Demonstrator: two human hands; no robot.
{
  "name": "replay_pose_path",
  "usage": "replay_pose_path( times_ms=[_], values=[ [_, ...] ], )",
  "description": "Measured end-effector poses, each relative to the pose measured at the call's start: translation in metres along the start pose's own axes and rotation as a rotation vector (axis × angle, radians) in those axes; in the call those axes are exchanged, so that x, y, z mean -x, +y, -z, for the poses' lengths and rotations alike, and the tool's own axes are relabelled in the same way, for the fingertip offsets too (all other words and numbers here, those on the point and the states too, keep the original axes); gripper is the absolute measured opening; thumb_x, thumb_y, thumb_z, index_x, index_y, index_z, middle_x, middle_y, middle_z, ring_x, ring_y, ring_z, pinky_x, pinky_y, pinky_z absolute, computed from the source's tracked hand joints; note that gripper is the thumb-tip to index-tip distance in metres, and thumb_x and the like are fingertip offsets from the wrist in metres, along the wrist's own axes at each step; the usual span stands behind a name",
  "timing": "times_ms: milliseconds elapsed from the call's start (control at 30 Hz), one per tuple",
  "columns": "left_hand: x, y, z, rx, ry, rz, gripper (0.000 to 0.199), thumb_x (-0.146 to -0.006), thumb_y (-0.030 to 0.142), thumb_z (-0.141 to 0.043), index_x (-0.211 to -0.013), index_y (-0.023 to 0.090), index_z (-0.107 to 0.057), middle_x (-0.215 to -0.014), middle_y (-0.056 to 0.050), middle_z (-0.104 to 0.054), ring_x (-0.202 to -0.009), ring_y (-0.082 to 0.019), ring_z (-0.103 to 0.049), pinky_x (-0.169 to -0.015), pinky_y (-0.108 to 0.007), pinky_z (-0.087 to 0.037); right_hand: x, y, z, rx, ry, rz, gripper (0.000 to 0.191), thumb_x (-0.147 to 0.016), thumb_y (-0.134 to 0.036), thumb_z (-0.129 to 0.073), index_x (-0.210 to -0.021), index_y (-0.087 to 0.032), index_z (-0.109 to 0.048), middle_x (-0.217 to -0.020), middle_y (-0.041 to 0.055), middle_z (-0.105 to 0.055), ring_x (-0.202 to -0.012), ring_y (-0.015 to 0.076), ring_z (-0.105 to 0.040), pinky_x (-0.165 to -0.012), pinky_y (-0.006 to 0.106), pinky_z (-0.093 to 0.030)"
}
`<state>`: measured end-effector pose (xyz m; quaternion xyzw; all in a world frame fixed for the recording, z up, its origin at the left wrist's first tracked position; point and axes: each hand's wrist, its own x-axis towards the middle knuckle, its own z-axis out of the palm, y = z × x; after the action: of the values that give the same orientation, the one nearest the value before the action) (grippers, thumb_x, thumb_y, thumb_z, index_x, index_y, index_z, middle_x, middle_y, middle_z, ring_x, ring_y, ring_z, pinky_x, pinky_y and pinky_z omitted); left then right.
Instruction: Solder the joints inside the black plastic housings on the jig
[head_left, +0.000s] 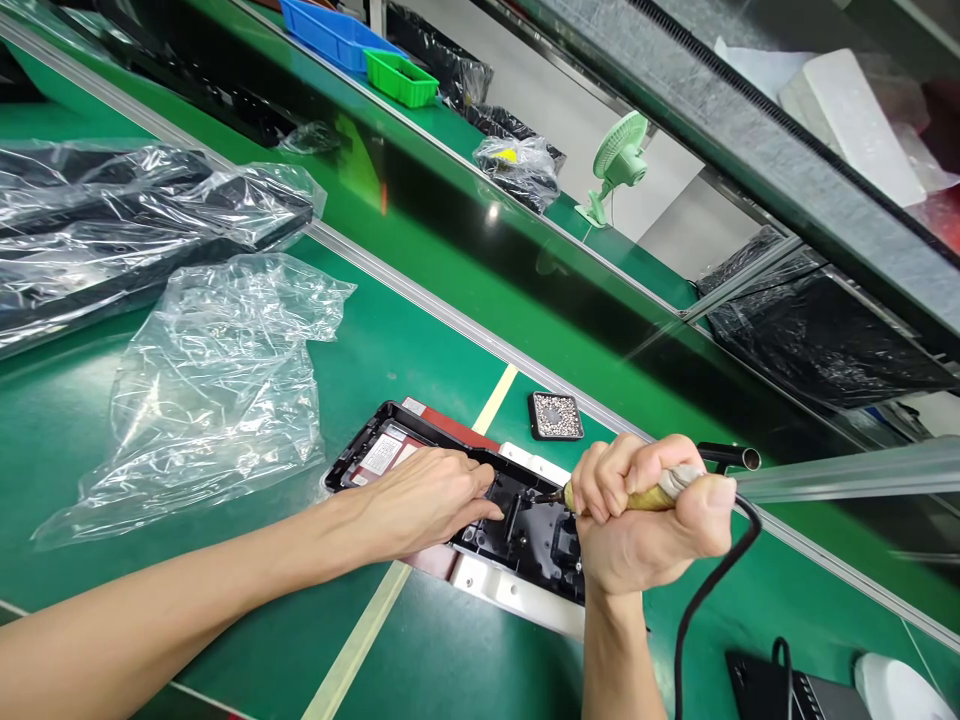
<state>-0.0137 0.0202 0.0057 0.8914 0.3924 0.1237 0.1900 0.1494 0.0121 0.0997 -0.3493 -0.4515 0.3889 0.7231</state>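
A long black plastic housing [536, 545] lies open side up on the table, with ribs and posts inside. It sits over a white holder [495, 590] and a reddish-brown board. My left hand [442, 495] rests across the housing, thumb apart from the bent fingers. The fingertips are partly hidden. My right hand [645, 510] is closed around a corded tool with a yellow handle, apparently a powered screwdriver [652, 495]. Its dark, narrow tip points into the housing, close to my left thumb. Whether the tip touches a screw I cannot tell. A black cord [712, 590] hangs from the tool.
Behind the housing stands a small black tray of tiny metal pieces [556, 415], likely screws. A crumpled clear bag [225, 380] and bagged black parts [135, 230] lie left. A dark glossy divider runs behind, with a green fan [620, 155] beyond. A metal shelf [750, 110] overhangs.
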Motion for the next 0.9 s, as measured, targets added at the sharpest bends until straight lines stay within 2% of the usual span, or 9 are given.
replay_pose_path(
  times_ms=[267,900],
  values=[
    [0.0004,-0.0011,-0.0017,0.016,0.019,-0.011,0.034,-0.101,0.044,-0.051,-0.078,0.019,-0.051,-0.071,-0.003,-0.062,-0.061,-0.020,-0.061,-0.052,-0.031,-0.026,-0.0003,-0.0001,-0.0005,0.008,0.001,0.002,0.046,-0.088,-0.054,-0.049,-0.056,-0.021,-0.046,-0.038,-0.0080,-0.035,-0.029,0.0071,-0.026,-0.028,0.019,-0.028],
    [-0.0001,0.0005,0.0003,-0.003,-0.014,0.006,0.034,-0.102,0.045,-0.048,-0.078,0.020,-0.049,-0.074,-0.003,-0.064,-0.063,-0.021,-0.060,-0.054,-0.031,-0.018,0.0001,-0.0003,-0.0011,0.016,0.007,0.007,0.044,-0.089,-0.050,-0.047,-0.056,-0.021,-0.047,-0.038,-0.0081,-0.034,-0.029,0.0069,-0.025,-0.028,0.018,-0.027]
  ],
)
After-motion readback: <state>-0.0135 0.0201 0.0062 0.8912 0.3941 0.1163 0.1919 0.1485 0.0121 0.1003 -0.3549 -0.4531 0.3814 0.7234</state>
